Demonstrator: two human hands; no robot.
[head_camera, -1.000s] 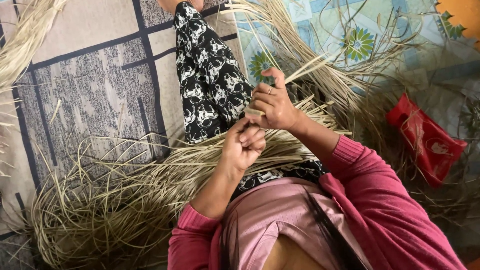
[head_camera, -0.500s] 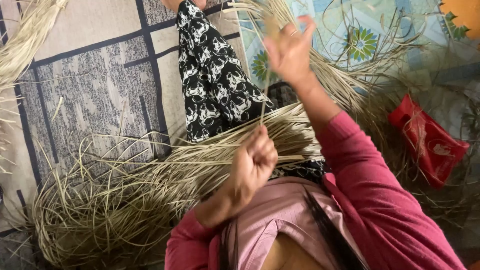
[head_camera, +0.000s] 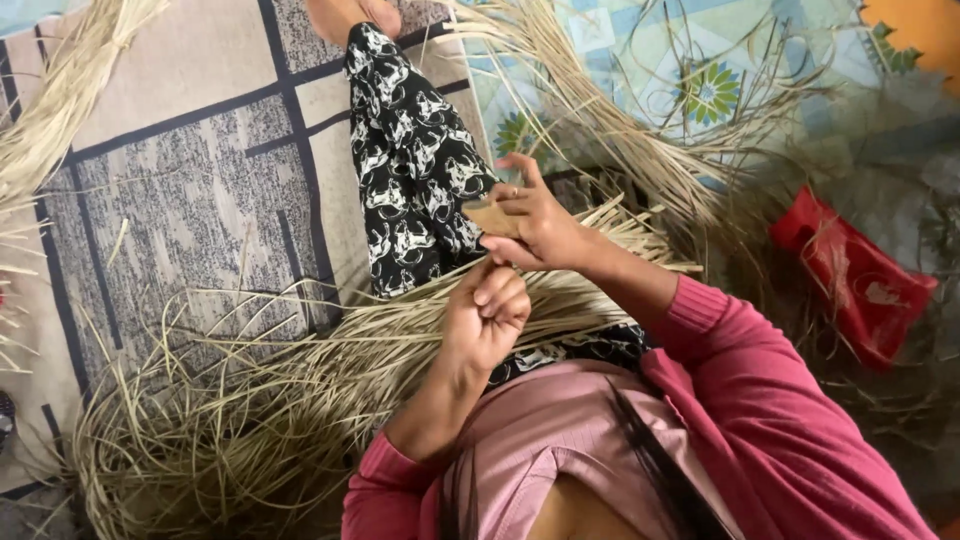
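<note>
- A thin straw strip (head_camera: 487, 262) is being pinched between the two hands, just above the lap, over the heap of dried straw (head_camera: 300, 400) lying across the legs and the floor.
- The strip's lower end is being gripped by the left hand (head_camera: 490, 318), whose fingers are curled shut around it.
- A small flat tan piece (head_camera: 490, 216) is being grasped by the right hand (head_camera: 535, 225) between thumb and fingers; whether it is a tool or folded straw cannot be told.
- The two hands are being kept close together, nearly touching.
- The black and white patterned trouser leg (head_camera: 415, 170) is being stretched out over a grey patterned mat (head_camera: 180, 190).
- A red packet (head_camera: 850, 275) is being partly covered by loose straw to the right.
</note>
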